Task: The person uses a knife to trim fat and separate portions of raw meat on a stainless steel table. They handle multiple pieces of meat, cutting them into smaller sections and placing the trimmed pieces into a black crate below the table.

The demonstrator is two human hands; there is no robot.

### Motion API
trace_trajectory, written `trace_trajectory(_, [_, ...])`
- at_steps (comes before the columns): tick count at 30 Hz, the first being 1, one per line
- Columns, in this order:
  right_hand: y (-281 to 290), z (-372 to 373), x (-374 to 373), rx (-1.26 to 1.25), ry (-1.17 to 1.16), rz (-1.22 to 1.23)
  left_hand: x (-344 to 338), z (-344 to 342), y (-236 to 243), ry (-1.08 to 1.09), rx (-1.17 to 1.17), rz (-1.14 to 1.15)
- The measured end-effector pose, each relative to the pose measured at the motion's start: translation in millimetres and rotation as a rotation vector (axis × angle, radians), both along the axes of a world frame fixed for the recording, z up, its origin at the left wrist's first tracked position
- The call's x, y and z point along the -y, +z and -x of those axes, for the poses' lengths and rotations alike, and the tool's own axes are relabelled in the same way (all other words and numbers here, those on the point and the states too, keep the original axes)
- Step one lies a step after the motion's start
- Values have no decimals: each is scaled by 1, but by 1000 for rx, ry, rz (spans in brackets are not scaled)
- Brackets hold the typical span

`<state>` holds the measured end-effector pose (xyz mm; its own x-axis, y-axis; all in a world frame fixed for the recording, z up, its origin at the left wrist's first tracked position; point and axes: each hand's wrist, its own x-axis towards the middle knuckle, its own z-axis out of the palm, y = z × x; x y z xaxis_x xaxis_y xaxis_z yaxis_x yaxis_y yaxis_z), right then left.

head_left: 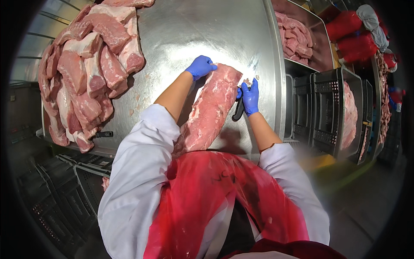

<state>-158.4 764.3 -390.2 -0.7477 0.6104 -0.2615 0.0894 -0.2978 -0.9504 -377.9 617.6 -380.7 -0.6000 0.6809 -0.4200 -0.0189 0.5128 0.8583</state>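
A long pork loin [211, 108] lies on the steel table, its near end against my apron. My left hand [201, 67], in a blue glove, pinches the loin's far left corner. To the right of the meat, my blue-gloved right hand [250, 97] is closed around a knife [237, 112]. The black handle sticks out below the hand, and the blade points away from me, hard to tell from the shiny steel. Small meat scraps [247, 81] lie by the blade, near my right fingers.
Many pork pieces form a large pile [92, 69] on the left, with a black-handled tool [104, 134] beside it. Right of the table [172, 26] stand a bin of meat [325, 56] and black crates [325, 112]. More crates [60, 185] stand lower left. People in red [355, 36] are far right.
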Motion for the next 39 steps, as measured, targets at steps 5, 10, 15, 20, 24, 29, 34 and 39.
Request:
trace_trajectory(5, [29,5,5,139,-8,-292,4,-2,5,-15,-30,4])
trace_trajectory(10, [67,56,5,277,226,-362,8,-8,-1,35,-76,-64])
trace_trajectory(15, [68,94,-1,459,359,-498,7,-15,4,21,-142,-82])
trace_trajectory(20, [31,81,-12,586,311,-614,-7,-8,7,111,20,-61])
trace_trajectory(24, [48,68,-6,531,320,-572,-15,8,-11,-145,43,10])
trace_trajectory(29, [51,56,-8,447,238,-375,-19,-3,4,-195,-100,-13])
trace_trajectory(34, [73,49,0,382,292,-356,-7,-22,19,-141,-256,-145])
trace_trajectory(39, [95,43,-6,557,572,-509,-11,-42,41,-76,-348,-89])
